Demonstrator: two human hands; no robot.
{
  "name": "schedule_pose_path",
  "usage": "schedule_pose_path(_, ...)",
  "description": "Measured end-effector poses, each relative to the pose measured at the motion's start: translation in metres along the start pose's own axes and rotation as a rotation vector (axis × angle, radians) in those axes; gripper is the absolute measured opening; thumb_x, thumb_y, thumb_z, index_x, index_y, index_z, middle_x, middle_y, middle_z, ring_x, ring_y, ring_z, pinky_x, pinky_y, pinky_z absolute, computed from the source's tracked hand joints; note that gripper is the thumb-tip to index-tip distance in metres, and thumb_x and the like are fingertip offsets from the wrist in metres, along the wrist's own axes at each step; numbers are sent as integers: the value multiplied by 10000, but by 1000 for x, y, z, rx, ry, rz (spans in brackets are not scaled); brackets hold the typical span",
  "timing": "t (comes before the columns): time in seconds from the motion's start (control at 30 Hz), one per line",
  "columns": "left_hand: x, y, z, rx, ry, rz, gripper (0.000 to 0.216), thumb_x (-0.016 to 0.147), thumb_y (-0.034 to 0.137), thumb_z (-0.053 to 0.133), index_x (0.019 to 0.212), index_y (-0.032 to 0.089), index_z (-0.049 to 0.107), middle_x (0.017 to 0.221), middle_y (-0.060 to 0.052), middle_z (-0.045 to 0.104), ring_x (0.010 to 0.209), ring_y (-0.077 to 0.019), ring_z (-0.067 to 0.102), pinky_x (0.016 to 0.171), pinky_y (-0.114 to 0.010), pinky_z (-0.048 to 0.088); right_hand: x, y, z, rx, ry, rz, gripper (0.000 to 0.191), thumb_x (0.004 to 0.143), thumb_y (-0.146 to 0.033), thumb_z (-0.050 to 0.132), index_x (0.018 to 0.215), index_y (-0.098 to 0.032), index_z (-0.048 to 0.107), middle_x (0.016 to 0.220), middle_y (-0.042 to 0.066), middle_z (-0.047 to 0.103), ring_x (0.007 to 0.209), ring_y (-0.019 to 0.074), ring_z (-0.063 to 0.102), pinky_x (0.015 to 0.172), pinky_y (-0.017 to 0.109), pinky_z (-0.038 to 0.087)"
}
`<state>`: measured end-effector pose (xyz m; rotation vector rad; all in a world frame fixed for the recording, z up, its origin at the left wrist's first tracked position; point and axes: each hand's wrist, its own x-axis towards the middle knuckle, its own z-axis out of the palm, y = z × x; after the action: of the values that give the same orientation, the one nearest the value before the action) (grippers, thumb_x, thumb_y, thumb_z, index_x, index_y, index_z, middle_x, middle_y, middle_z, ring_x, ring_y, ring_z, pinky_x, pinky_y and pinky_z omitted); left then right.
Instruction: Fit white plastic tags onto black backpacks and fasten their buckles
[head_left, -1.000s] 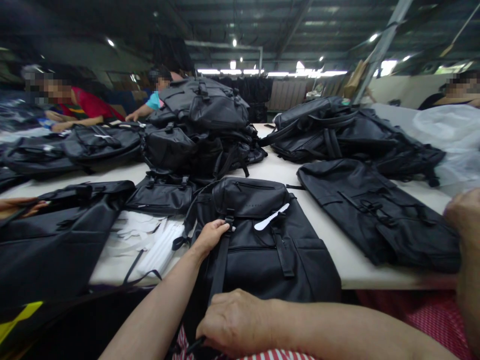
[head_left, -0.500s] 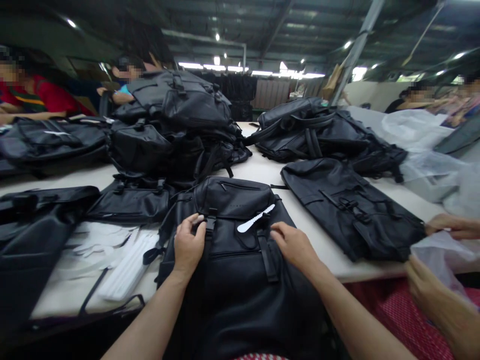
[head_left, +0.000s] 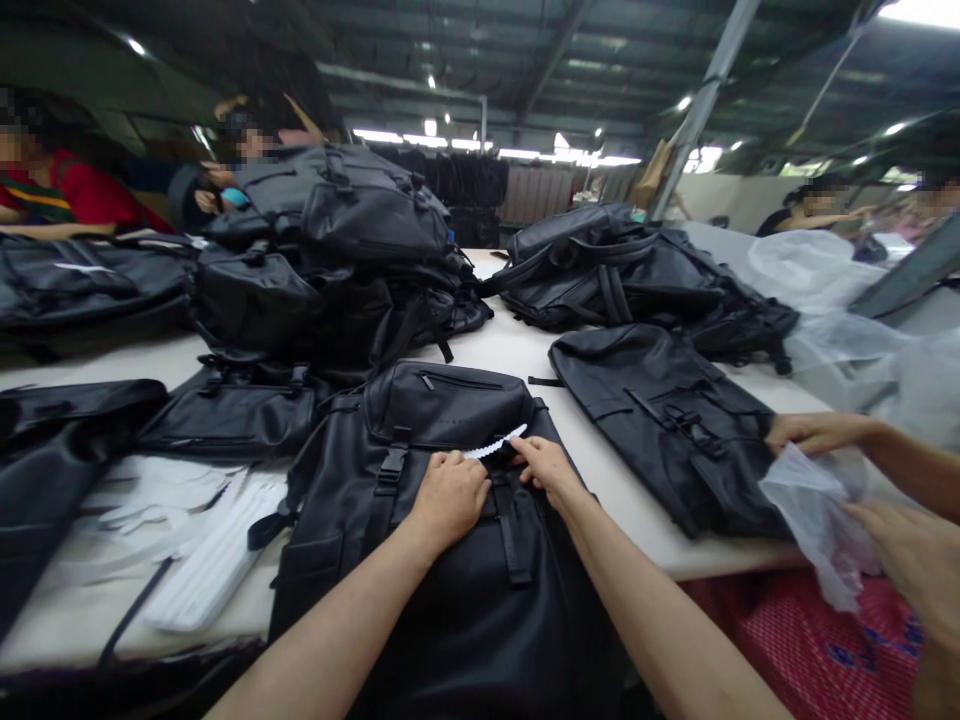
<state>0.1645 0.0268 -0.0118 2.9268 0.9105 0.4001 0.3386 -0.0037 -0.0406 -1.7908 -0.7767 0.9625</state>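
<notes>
A black backpack (head_left: 450, 400) lies in front of me, its buckle side up. Its left buckle (head_left: 392, 465) is fastened. Across the right strap area rests a white strip with a scalloped edge (head_left: 504, 440). My left hand (head_left: 454, 500) has its fingers curled over the strip's lower end, which it hides. Close by, my right hand (head_left: 546, 466) is closed by the strip's upper end, at the right buckle. What its fingertips pinch is hidden. Below them a black strap (head_left: 514, 540) hangs down the front.
White strips and a bundle (head_left: 210, 570) lie on the table at left. Piles of black backpacks (head_left: 375, 220) stand behind. To the right, a co-worker's hand (head_left: 825, 435) holds a clear plastic bag (head_left: 814, 510) by another backpack (head_left: 660, 420).
My left hand has moved right from the left buckle onto the white strip. My right hand has closed in at the right buckle. The view has shifted slightly right.
</notes>
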Motion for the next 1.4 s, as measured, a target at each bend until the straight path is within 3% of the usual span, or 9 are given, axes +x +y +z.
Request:
schedule_pose_path(0.17, 4, -5, -6, 36, 7, -152, 249, 859, 265, 392, 860, 164, 619, 890, -101, 635, 905, -264, 515, 777, -404, 348, -6, 4, -1, 35, -24, -53, 226, 693, -377, 594, 694, -152, 577, 580, -24, 565, 364, 45, 434, 332, 163, 216)
schedule_pose_path(0.37, 15, 6, 0, -329, -126, -354, 289, 818, 252, 416, 1039, 173, 584, 1076, -121, 591, 939, -260, 561, 785, -372, 405, -24, 7, -3, 28, -90, -133, 140, 604, -269, 661, 650, -154, 595, 574, -33, 569, 477, 80, 496, 480, 197, 393)
schedule_pose_path(0.57, 27, 12, 0, -560, -193, -392, 191, 780, 211, 459, 834, 169, 637, 887, -103, 659, 875, -231, 601, 787, -318, 416, -29, 8, -6, 11, -71, -108, 219, 608, -245, 647, 795, -141, 604, 613, -8, 599, 495, 106, 534, 471, 217, 383)
schedule_pose_path(0.7, 36, 11, 1, -811, -280, -529, 179, 774, 180, 458, 798, 135, 630, 613, -48, 614, 567, -151, 590, 545, -235, 420, -33, 10, -7, 29, -50, -162, 219, 639, -257, 618, 824, -140, 607, 656, 6, 609, 583, 122, 559, 488, 208, 377)
schedule_pose_path(0.8, 42, 13, 2, -1006, -326, -649, 191, 775, 137, 435, 856, 107, 605, 594, -27, 584, 458, -91, 526, 413, -176, 335, -34, 12, -6, 73, -17, -187, 242, 656, -290, 614, 847, -144, 599, 677, 6, 607, 585, 120, 556, 468, 199, 366)
schedule_pose_path(0.93, 42, 21, 5, -1168, -303, -761, 209, 780, 131, 415, 921, 109, 567, 700, -40, 602, 431, -59, 492, 355, -156, 272, -31, 14, -6, 46, -1, -168, 274, 728, -421, 559, 752, -150, 594, 607, 0, 580, 530, 115, 545, 436, 195, 350)
schedule_pose_path(1.07, 36, 29, 7, -1222, -273, -805, 174, 785, 199, 455, 926, 135, 535, 725, -27, 619, 381, -46, 436, 327, -159, 239, -29, 17, -5, -38, 43, -153, 275, 709, -430, 591, 703, -155, 576, 557, -7, 569, 491, 112, 537, 446, 200, 364)
schedule_pose_path(1.3, 32, 33, 14, -1242, -206, -810, 149, 732, 120, 527, 878, 136, 549, 586, 22, 567, 418, -51, 452, 392, -153, 300, -42, 11, -15, -332, 82, -158, 233, 707, -405, 594, 665, -177, 615, 577, 10, 606, 481, 120, 540, 504, 233, 373)
schedule_pose_path(1.4, 30, 32, 17, -1270, -166, -794, 136, 725, 97, 530, 855, 125, 555, 598, 25, 558, 429, -47, 453, 432, -162, 340, -47, 6, -15, -315, 86, -138, 224, 684, -387, 609, 609, -176, 597, 543, -4, 575, 448, 105, 498, 484, 232, 351)
